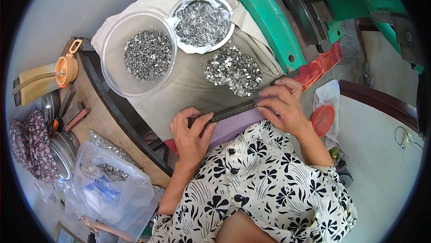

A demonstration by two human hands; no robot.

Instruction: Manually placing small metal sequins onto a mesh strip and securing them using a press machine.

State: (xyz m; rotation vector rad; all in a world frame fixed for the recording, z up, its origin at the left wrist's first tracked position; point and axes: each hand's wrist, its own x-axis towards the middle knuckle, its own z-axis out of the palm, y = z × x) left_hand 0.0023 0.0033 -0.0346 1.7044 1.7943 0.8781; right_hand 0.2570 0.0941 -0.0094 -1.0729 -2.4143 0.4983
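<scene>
A long dark bar (233, 111), ridged along its length, lies across my lap at the edge of the brown cloth. My left hand (191, 136) is closed on its left end, thumb and fingers bent over it. At the other end my right hand (285, 108) has thumb and fingertips pinched together on the bar; any small piece between them is too small to make out. Purple checked fabric (235, 126) shows just below the bar. Beyond it a loose heap of small shiny metal pieces (234, 70) sits on the cloth (188, 79).
A clear round tub (110, 74) holds short metal parts; a white bowl (231, 29) holds thin metal pins. Green machine framing (265, 18) stands at right. Left are an orange lid (67, 70), a wooden bench (96, 121) and a plastic bag (130, 198). A red basket (322, 121) sits right.
</scene>
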